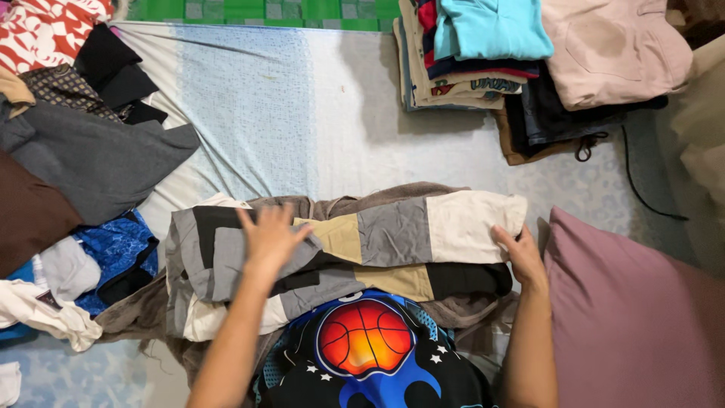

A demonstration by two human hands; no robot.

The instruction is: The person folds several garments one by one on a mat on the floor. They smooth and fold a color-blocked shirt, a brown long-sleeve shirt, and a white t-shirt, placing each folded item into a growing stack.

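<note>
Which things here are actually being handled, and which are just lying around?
In hand:
- patchwork garment, pressed flat by left hand, its end gripped by right hand

Lying about:
- folded stack
- loose clothes pile
- mauve pillow
- basketball-print shirt

Patchwork garment [393,234] — soft matt cloth, slightly creased.

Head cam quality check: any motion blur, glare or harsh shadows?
Head view: even indoor light, no glare; the left hand is slightly motion-blurred, the right hand sharper on the colour-block garment; a soft shadow falls on the sheet beside the folded stack; mild wide-angle bend at the edges.
</note>
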